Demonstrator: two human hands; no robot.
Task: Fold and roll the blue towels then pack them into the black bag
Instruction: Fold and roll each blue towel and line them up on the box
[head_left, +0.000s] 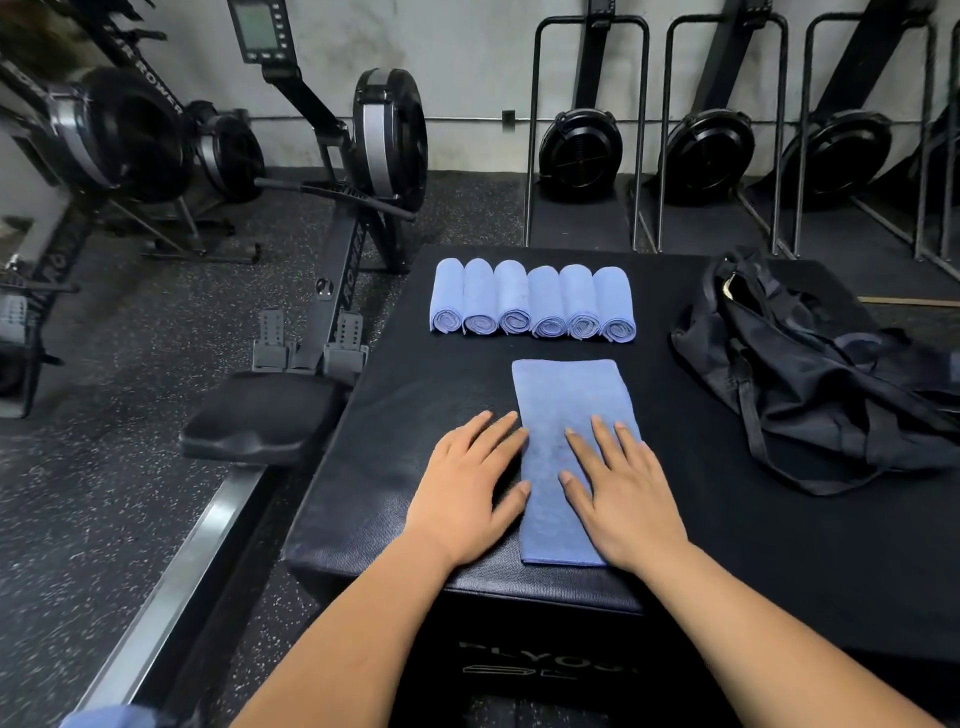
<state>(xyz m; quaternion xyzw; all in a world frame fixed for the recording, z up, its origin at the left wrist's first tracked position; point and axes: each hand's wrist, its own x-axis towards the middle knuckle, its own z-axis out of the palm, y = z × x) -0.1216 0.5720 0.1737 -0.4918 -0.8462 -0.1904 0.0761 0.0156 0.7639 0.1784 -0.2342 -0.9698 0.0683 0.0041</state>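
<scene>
While both hands lie flat, fingers spread, right hand (626, 499) on and left hand (467, 493) beside the folded blue towel (569, 395), its long axis runs away from them.

Six rolled blue towels (532, 304) in row, upper centre; folded towel (566, 400) flat below; black bag (831, 374) slumped open, right.

Dim, cool light; glare streaking the metal rail (171, 561) left of the hands; wide-angle bending the edges; focus holding sharp.

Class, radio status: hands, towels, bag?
Both hands flat, open. Folded towel unrolled; six rolled towels lined up. Black bag right, unpacked. Nothing obstructing.
</scene>
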